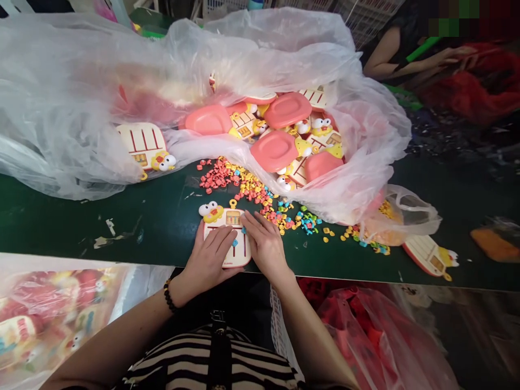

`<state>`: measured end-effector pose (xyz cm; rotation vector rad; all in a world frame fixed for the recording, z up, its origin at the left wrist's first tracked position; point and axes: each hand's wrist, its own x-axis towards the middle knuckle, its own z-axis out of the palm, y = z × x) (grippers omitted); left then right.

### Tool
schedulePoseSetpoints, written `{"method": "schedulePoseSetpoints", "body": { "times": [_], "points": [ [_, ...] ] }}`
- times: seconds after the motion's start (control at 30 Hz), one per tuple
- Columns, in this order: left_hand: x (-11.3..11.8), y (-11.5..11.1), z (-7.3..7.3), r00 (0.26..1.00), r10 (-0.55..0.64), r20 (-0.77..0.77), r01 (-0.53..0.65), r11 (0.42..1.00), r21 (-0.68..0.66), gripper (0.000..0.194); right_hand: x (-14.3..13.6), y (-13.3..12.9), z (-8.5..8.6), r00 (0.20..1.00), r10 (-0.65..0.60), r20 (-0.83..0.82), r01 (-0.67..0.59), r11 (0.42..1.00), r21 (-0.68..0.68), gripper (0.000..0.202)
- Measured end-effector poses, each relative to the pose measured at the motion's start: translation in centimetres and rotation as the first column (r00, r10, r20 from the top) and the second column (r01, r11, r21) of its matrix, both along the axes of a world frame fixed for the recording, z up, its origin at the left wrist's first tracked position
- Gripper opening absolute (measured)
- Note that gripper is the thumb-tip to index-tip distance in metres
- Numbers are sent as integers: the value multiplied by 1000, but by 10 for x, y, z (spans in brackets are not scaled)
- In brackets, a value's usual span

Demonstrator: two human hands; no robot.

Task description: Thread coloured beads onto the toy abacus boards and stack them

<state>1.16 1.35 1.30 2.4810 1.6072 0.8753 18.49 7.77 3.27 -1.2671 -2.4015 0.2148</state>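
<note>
A cream toy board (219, 261) with a red rim, dark slots and a yellow duck-like head with bulging white eyes lies at the front edge of the table. My left hand (209, 260) holds it, fingers laid across its face and thumb along the near edge. A small blue knob (234, 242) sits in a slot beside my left fingertips. At the board's right side, my right hand (266, 244) has its fingers closed on another small blue knob (244, 231) over a slot; its fingertips are partly hidden.
Loose red, yellow, blue and green knobs (254, 189) are scattered behind the board. A big clear plastic bag (260, 59) holds several similar boards. Another board (426, 254) lies at the right. Below the table stand bagged toys (52, 314) and a red bag (365, 325). A co-worker's arm (422, 65) shows far right.
</note>
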Motion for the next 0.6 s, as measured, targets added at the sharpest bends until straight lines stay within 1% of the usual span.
{"method": "schedulePoseSetpoints", "body": {
  "times": [0.07,0.17,0.27,0.37,0.47,0.6],
  "points": [
    [0,0,0,1000,-7,-7,7,1000,13,59,0,3,1,1000,-11,13,11,999,-35,42],
    [0,-1,0,1000,-7,-11,7,1000,9,60,0,5,0,1000,4,11,-4,998,-64,43],
    [0,-1,0,1000,-8,-6,8,1000,-7,60,-1,2,-3,999,18,33,-17,999,-30,43],
    [-1,-1,1,1000,-12,-3,12,1000,-12,60,-1,2,-6,999,-3,44,3,1000,-3,43],
    [-1,-1,0,1000,-9,-11,9,1000,-23,60,-1,5,-5,1000,-1,19,2,999,-38,44],
    [-1,-2,-2,1000,-4,-14,4,1000,-22,60,1,3,1,995,66,-68,-69,997,-46,39]
  ]
}}
